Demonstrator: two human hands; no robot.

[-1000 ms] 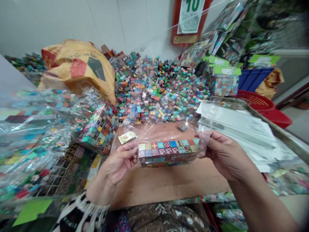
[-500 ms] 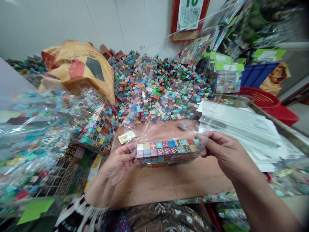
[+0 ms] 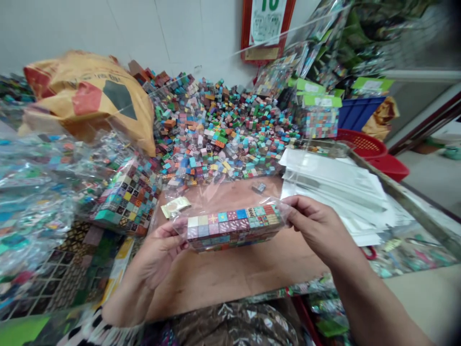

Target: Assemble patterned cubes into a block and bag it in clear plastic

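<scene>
A long block of small patterned cubes (image 3: 234,227) sits inside a clear plastic bag, held above the brown board (image 3: 216,274). My left hand (image 3: 160,247) pinches the bag at the block's left end. At the right end, my right hand (image 3: 311,223) grips the bag between thumb and fingers. Behind the block lie a small yellowish packet (image 3: 175,206) and a small grey cube piece (image 3: 258,187). A larger bagged block of cubes (image 3: 127,197) rests to the left.
Loose coloured cubes (image 3: 219,134) are heaped behind the board. White sheets (image 3: 334,192) are stacked at right, near a red basket (image 3: 362,142) and a blue bin (image 3: 356,113). A yellow sack (image 3: 93,98) and clear bags (image 3: 32,206) of cubes stand at left.
The view has shifted, so the surroundings appear farther left and more shows at right. Both hands keep hold of the bagged block, which stays nearly level.
</scene>
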